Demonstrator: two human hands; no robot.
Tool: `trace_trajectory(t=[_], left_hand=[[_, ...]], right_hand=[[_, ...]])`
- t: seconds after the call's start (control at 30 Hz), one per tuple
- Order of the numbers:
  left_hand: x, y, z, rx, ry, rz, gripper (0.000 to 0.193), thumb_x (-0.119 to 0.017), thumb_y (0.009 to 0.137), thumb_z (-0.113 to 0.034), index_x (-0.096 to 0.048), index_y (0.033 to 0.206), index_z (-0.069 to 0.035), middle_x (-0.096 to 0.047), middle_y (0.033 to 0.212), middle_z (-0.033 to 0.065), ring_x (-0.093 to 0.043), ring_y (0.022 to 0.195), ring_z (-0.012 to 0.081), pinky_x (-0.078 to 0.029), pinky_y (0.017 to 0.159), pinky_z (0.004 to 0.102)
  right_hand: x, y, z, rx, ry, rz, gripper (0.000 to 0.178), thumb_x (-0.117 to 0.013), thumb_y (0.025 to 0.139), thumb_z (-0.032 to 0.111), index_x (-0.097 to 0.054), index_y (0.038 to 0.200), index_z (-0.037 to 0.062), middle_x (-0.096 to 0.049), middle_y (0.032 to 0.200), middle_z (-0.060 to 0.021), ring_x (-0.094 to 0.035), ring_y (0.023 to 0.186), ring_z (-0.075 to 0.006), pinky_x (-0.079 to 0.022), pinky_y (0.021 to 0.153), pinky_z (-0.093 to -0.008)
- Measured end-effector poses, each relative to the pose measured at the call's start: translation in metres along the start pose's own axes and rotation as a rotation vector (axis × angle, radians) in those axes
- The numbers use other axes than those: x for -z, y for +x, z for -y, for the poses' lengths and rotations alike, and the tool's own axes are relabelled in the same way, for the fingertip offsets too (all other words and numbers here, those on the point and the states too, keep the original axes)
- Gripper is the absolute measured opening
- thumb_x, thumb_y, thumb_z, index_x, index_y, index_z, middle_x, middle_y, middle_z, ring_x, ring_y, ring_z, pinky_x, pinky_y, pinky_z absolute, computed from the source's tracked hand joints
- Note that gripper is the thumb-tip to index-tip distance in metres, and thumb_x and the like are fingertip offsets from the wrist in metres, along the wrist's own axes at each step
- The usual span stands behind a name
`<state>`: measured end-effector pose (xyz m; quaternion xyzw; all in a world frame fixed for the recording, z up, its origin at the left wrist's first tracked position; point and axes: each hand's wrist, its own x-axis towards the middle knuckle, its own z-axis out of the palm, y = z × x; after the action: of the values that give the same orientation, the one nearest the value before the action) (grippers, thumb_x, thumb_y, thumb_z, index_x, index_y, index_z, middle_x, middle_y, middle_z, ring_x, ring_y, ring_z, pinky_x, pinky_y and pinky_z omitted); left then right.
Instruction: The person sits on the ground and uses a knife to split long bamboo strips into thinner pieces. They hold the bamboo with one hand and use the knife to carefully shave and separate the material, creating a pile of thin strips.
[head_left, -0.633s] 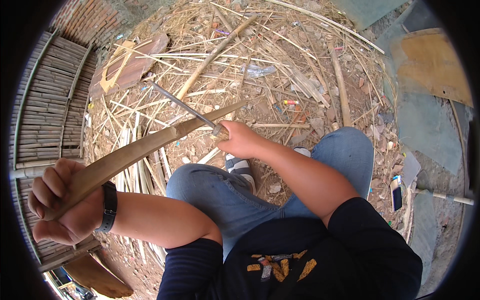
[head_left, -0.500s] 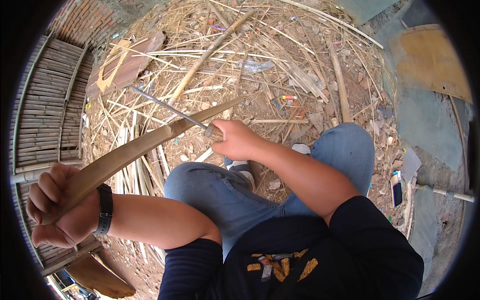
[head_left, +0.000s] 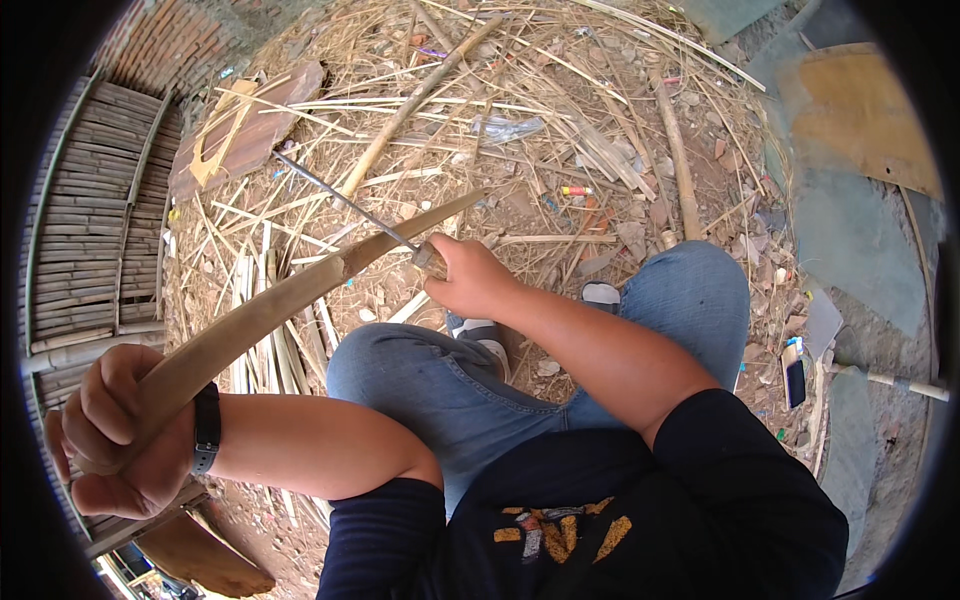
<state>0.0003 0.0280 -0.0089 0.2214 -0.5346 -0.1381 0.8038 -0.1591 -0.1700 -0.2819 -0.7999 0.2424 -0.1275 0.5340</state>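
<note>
A long split bamboo piece slants up and away from the left, its narrow end beyond my right hand. My left hand, with a dark watch on the wrist, has its fingers curled round the bamboo's near end. My right hand is closed on the wooden handle of a knife. The knife's thin dark blade, seen almost edge-on, points to the far left. It crosses the bamboo beyond a node; whether the edge bites into it I cannot tell.
Bamboo strips, shavings and poles litter the dirt ground. A brown board lies far left, beside a bamboo-slat wall. Grey sheets lie right, near a phone. My bent knees are close below my right hand.
My left hand has dropped slightly and its fingers have curled further round the bamboo. The knife's tip has shifted a little to the right; my right hand has barely moved.
</note>
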Motion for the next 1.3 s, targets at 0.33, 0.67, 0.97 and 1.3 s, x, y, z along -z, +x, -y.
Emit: trace_trajectory(t=[0.33,0.67,0.97,1.3], left_hand=[[-0.007,-0.003,0.01,-0.036,-0.137,0.218,0.018,-0.079,0.081,-0.024,-0.062,0.081,-0.028,-0.041,0.048,-0.0178,-0.035,0.041,-0.0027,-0.027,0.048,0.0162],[-0.011,-0.005,0.023,-0.068,-0.325,0.273,0.016,-0.08,0.083,-0.021,-0.065,0.086,-0.024,-0.043,0.048,-0.0161,-0.033,0.039,-0.0036,-0.018,0.041,0.0143],[-0.011,0.001,0.024,-0.049,-0.417,0.363,0.015,-0.079,0.085,-0.02,-0.065,0.092,-0.019,-0.045,0.048,-0.0139,-0.034,0.039,-0.0031,-0.017,0.04,0.0144],[-0.032,0.004,0.035,-0.017,-0.461,0.436,0.015,-0.079,0.086,-0.02,-0.066,0.093,-0.019,-0.045,0.047,-0.0131,-0.034,0.038,-0.0029,-0.018,0.04,0.015]], right_hand=[[0.009,0.001,-0.003,-0.063,-0.03,0.055,0.039,-0.069,0.078,0.022,-0.059,0.104,-0.0054,-0.066,0.082,-0.0223,-0.066,0.077,-0.0368,-0.051,0.07,-0.0436],[0.019,-0.005,0.033,-0.056,0.05,0.189,0.035,-0.067,0.078,0.018,-0.059,0.104,-0.0034,-0.066,0.085,-0.0199,-0.065,0.075,-0.0315,-0.052,0.07,-0.0425],[0.023,0.012,-0.031,-0.434,0.119,0.167,0.032,-0.07,0.077,0.019,-0.062,0.102,0.001,-0.066,0.08,-0.0153,-0.067,0.074,-0.0287,-0.052,0.069,-0.0412],[-0.001,-0.003,0.006,0.245,0.143,0.027,0.051,-0.07,0.077,0.019,-0.058,0.12,-0.006,-0.067,0.083,-0.0224,-0.067,0.071,-0.0322,-0.052,0.069,-0.0411]])
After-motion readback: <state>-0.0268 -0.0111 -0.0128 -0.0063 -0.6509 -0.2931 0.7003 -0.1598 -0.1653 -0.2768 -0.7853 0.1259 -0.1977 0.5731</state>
